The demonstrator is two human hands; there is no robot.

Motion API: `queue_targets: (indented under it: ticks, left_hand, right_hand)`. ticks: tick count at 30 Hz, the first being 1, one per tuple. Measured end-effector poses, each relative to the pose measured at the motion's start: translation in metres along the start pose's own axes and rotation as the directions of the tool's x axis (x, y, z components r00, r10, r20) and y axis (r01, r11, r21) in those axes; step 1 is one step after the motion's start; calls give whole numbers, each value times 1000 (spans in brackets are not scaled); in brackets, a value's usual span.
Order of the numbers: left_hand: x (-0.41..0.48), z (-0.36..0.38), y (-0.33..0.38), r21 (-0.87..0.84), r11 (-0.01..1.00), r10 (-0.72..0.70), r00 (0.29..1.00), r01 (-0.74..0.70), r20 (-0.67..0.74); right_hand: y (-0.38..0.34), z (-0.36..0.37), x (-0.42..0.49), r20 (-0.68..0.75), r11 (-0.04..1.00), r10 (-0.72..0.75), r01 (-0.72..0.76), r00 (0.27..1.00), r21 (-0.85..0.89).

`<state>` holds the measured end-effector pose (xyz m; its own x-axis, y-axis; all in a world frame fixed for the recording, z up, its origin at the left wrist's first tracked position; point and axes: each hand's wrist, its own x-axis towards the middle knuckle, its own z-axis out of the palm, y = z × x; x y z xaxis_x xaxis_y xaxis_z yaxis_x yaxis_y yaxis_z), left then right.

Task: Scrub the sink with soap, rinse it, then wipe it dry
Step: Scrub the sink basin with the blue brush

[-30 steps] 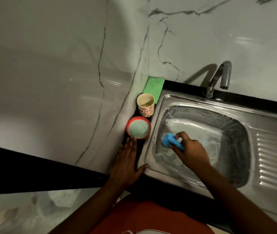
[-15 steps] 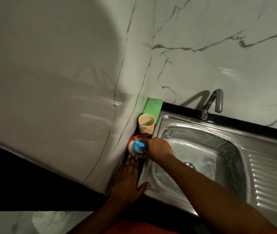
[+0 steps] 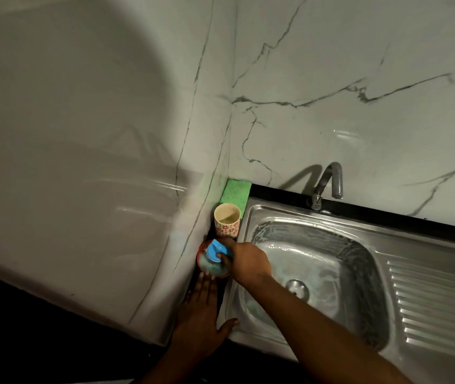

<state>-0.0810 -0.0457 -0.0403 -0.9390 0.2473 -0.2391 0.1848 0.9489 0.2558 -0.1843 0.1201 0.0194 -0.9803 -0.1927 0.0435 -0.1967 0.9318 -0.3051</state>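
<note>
A steel sink (image 3: 257, 214) with a soapy, wet basin and a drain (image 3: 297, 288) fills the lower right. Left of it sits a round red tub of pale green soap (image 3: 207, 268). My right hand (image 3: 244, 260) grips a blue scrubber (image 3: 215, 252) and presses it down into that tub. My left hand (image 3: 201, 314) lies flat on the dark counter just in front of the tub, fingers spread, thumb touching the sink's rim.
A patterned cup (image 3: 227, 220) stands behind the soap tub. A green cloth (image 3: 236, 191) lies in the corner behind the cup. The tap (image 3: 327, 181) rises at the back of the sink. A ribbed drainboard (image 3: 439, 306) extends right. Marble walls close in on the left and back.
My right hand has carried the blue scrubber out of the basin leftward to the soap tub and is now pressed into it. My left hand has stayed on the counter.
</note>
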Motion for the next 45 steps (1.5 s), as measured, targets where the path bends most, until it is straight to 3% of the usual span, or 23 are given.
queue_targets:
  ticks: [5,8,14,18,21,30,36,43,45]
  left_hand:
    - [-5,-8,3,35,998,47,987,-42,-156]
    - [-5,-12,0,27,998,58,987,-55,-152]
    - [-14,-14,-5,65,996,66,996,-62,-61]
    - [-11,-21,-3,62,997,40,997,-36,-67]
    - [-2,-32,3,31,999,20,995,-17,-101]
    - [33,-51,11,113,993,-5,988,22,-154]
    - [35,-51,11,126,992,32,977,-5,-210]
    - [38,-55,18,184,983,27,969,19,-245]
    - [37,-57,21,186,982,22,966,27,-257]
  right_hand:
    - [12,-7,-28,-194,985,92,-61,977,161]
    - [30,-13,-53,-241,950,175,-99,955,296]
    - [77,-6,-132,-40,951,239,-225,970,210]
    - [65,18,-172,181,959,108,-150,978,240]
    - [47,28,-170,163,947,91,-136,982,291]
    - [52,25,-82,69,968,171,-181,983,174]
    - [32,35,-144,276,981,53,-102,960,165]
    - [33,10,-83,146,964,217,-236,965,121]
    - [38,8,-81,147,966,203,-222,968,132]
